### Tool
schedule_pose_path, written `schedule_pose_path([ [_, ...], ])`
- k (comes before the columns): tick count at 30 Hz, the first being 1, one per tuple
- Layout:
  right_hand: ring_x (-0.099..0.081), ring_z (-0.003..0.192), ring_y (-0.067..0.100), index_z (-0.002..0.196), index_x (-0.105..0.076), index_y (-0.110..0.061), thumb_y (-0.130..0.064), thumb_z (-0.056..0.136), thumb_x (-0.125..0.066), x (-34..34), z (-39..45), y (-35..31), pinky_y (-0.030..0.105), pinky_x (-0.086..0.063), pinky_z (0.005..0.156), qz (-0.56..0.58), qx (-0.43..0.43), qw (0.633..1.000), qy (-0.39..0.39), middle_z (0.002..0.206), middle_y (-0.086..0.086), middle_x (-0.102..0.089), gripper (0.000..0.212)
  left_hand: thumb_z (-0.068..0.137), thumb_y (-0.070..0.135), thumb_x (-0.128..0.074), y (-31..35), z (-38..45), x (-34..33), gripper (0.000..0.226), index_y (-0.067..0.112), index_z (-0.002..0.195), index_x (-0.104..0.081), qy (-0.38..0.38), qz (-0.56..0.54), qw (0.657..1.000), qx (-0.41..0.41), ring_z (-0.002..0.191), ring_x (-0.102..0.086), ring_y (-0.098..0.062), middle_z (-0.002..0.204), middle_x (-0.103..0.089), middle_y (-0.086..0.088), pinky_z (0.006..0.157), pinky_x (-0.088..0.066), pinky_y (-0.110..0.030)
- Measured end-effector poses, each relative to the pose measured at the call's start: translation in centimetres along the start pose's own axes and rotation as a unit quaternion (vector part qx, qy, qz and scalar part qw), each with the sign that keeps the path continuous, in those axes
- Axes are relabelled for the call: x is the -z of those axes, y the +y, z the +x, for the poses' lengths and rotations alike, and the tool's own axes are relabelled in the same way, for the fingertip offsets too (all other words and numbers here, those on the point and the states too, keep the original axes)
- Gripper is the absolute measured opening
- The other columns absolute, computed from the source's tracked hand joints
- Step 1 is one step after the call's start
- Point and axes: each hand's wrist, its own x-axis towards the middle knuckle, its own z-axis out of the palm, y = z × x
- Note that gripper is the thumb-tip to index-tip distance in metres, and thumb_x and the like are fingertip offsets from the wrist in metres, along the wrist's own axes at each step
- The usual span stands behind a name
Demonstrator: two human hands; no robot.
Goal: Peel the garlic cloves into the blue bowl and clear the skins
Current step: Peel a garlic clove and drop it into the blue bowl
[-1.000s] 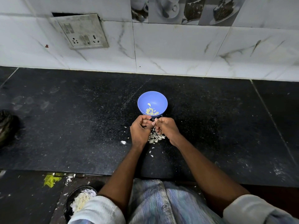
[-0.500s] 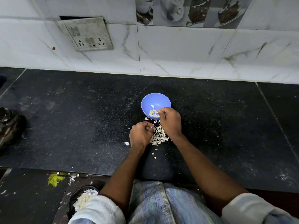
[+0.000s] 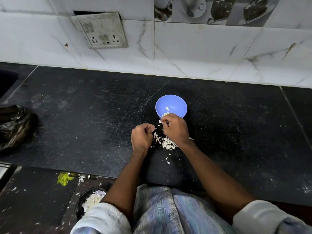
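The blue bowl stands on the black counter with a few peeled garlic cloves inside. My right hand hovers at the bowl's near rim, fingers curled, and pinches a small white piece of garlic. My left hand sits just left of it with fingers curled tight around white garlic skin at its fingertips; what lies deeper in the palm is hidden. A pile of garlic skins lies on the counter between and under both hands.
A crumpled black plastic bag lies at the counter's left. A dark dish of skins and a yellow-green scrap sit on the lower surface below the counter edge. The tiled wall carries a socket plate.
My right hand reached from the left hand to the bowl, then drew back slightly to the near rim. My left hand stayed curled over the skins.
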Motion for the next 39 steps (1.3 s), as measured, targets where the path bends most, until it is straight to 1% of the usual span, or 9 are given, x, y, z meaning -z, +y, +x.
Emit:
schedule_pose_path([
  [3,-0.069,0.087,0.027,0.096,-0.074,-0.021,-0.009,0.085,-0.069,-0.8,-1.3,0.2,0.036,-0.054,0.069,-0.045,0.006,0.997,-0.061,0.098,-0.003,-0.073,0.016,0.087,-0.007,-0.061,-1.1,0.2,0.3,0.042,0.028,0.098,-0.082,-0.026,0.004,1.0,-0.017,0.087,-0.072,-0.003,0.094,-0.078,0.016,0.084,-0.059,-0.028],
  [6,-0.069,0.09,0.029,0.094,-0.074,-0.023,-0.014,0.087,-0.072,-1.6,-1.7,0.5,0.038,-0.054,0.072,-0.078,-0.011,0.989,-0.127,0.094,-0.001,-0.073,0.012,0.092,0.003,-0.067,-1.4,-0.2,0.8,0.029,0.027,0.096,-0.082,-0.033,0.001,0.999,-0.007,0.083,-0.073,-0.005,0.091,-0.079,0.015,0.08,-0.059,-0.028],
  [12,-0.067,0.098,0.023,0.103,-0.074,-0.028,-0.022,0.084,-0.08,-3.3,-1.8,-1.1,0.036,-0.054,0.079,-0.095,-0.03,0.975,-0.198,0.108,-0.004,-0.064,0.021,0.09,-0.009,-0.055,-2.4,-0.1,1.4,0.042,0.021,0.1,-0.082,-0.033,-0.02,0.999,-0.002,0.089,-0.072,-0.007,0.096,-0.078,0.01,0.088,-0.057,-0.026],
  [17,-0.067,0.099,0.027,0.103,-0.075,-0.026,-0.003,0.088,-0.067,-3.7,-1.5,-1.3,0.037,-0.054,0.079,-0.098,-0.058,0.973,-0.199,0.109,0.0,-0.065,0.028,0.085,0.002,-0.075,-3.1,0.3,2.3,0.026,0.025,0.097,-0.082,-0.088,0.019,0.996,-0.014,0.079,-0.069,0.002,0.089,-0.075,0.016,0.082,-0.06,-0.025],
  [20,-0.066,0.103,0.028,0.11,-0.073,-0.024,-0.001,0.088,-0.06,-3.5,-1.3,-1.1,0.035,-0.05,0.078,-0.104,-0.077,0.974,-0.186,0.114,0.001,-0.069,0.034,0.082,0.02,-0.086,-3.0,0.2,1.9,0.017,0.028,0.095,-0.08,-0.134,0.082,0.987,-0.019,0.081,-0.069,-0.008,0.091,-0.074,0.013,0.08,-0.059,-0.03],
  [25,-0.066,0.101,0.028,0.102,-0.074,-0.024,0.0,0.087,-0.06,-3.5,-1.4,-0.9,0.034,-0.049,0.075,-0.103,-0.084,0.974,-0.182,0.11,0.0,-0.068,0.032,0.087,0.023,-0.077,-2.1,0.0,1.4,0.007,0.025,0.093,-0.079,-0.106,0.237,0.96,-0.102,0.097,-0.068,-0.024,0.102,-0.074,-0.001,0.085,-0.048,-0.035],
  [29,-0.065,0.097,0.028,0.1,-0.074,-0.025,-0.001,0.087,-0.061,-3.5,-1.8,-0.9,0.037,-0.052,0.075,-0.107,-0.083,0.974,-0.18,0.107,0.0,-0.066,0.03,0.09,0.022,-0.068,-1.7,0.0,1.1,0.011,0.026,0.099,-0.074,-0.122,0.321,0.929,-0.138,0.104,-0.065,-0.026,0.108,-0.071,-0.001,0.088,-0.042,-0.036],
  [34,-0.065,0.086,0.02,0.086,-0.071,-0.023,-0.006,0.081,-0.067,-3.3,-2.1,-0.7,0.039,-0.055,0.076,-0.056,-0.099,0.981,-0.159,0.094,-0.005,-0.064,0.018,0.086,0.006,-0.064,-2.3,-0.4,0.6,0.019,0.024,0.09,-0.068,-0.088,0.167,0.979,-0.076,0.092,-0.069,-0.028,0.097,-0.075,-0.001,0.087,-0.053,-0.039],
  [39,-0.068,0.076,0.01,0.084,-0.075,-0.021,-0.005,0.077,-0.068,-2.9,-1.9,0.4,0.036,-0.059,0.075,0.026,-0.141,0.983,-0.116,0.077,-0.008,-0.073,0.019,0.095,0.001,-0.067,-2.3,-0.1,0.0,0.029,0.029,0.095,-0.07,-0.104,-0.016,0.994,-0.014,0.074,-0.065,-0.006,0.084,-0.073,0.008,0.074,-0.05,-0.02],
])
